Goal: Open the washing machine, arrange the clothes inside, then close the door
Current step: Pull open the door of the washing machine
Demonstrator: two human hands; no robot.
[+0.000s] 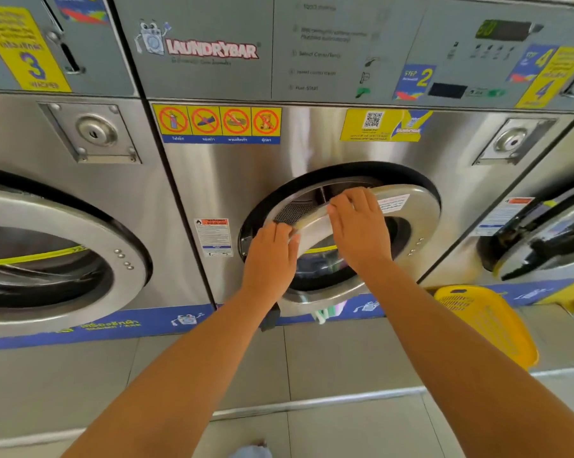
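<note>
A: From the head view, we have both hands on the washing machine [312, 153] door [407, 206]. Our left hand [272, 256] curls its fingers over the door's free edge near the latch side, clamped on the rim. Our right hand [358, 223] lies flatter on the steel ring higher up, fingers hooked over the same edge.

B: And the door itself?

A: It stands ajar, hinged on our right, with a gap at the upper left that shows the perforated drum [295, 211].

B: Can we see the clothes?

A: Only dimly. Something dark sits behind the door glass [318, 262], and a pale strip of cloth [325, 312] hangs out below the door's bottom edge. A yellow basket [483, 322] leans on the floor to our right, near the machine.

B: So how far along are we?

A: We cannot tell whether the door is swinging out or in. That trailing cloth suggests arranging is not finished; it needs tucking in before the door latches.
</note>
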